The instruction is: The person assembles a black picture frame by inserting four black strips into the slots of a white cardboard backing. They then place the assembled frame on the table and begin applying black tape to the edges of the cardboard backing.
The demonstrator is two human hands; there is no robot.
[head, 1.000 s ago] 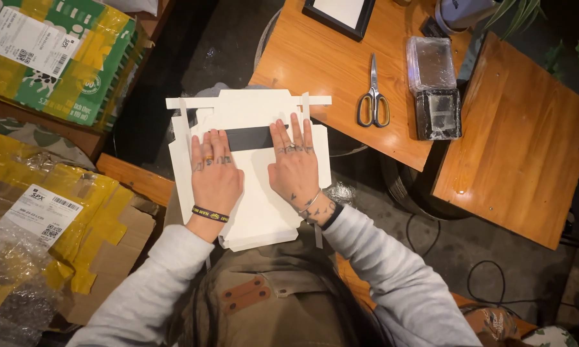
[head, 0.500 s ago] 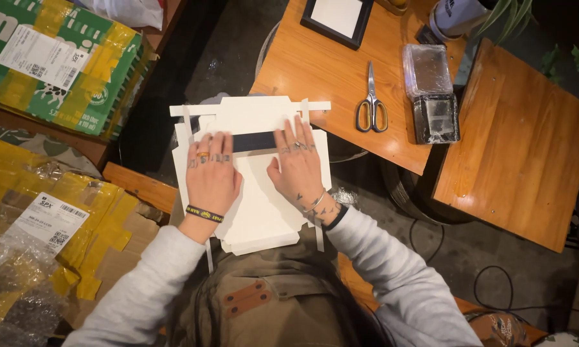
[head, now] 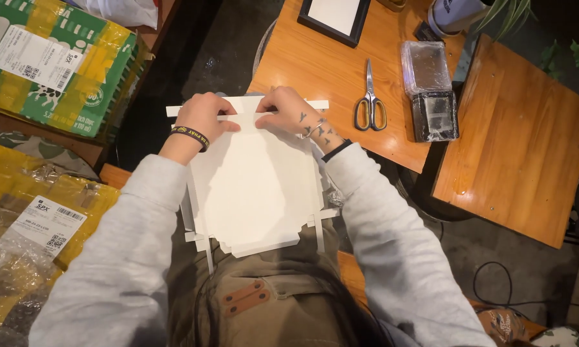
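A white flat board with thin white strips along its edges (head: 254,186) lies on my lap, its far end against the orange wooden table (head: 315,71). My left hand (head: 202,119) and my right hand (head: 289,112) both rest at the board's far edge, fingers curled and pinching the white strip that runs across the top. The dark band seen earlier on the board is out of sight. A black wristband sits on my left wrist.
Scissors (head: 369,103) lie on the table right of my hands, beside a clear plastic box (head: 429,90) and a black-framed picture (head: 334,18). A second wooden tabletop (head: 514,141) stands at right. Taped cardboard boxes (head: 51,61) sit at left.
Both hands have moved from lying flat on the middle of the board up to its far edge, fingers now curled on the top strip. The dark band is no longer visible.
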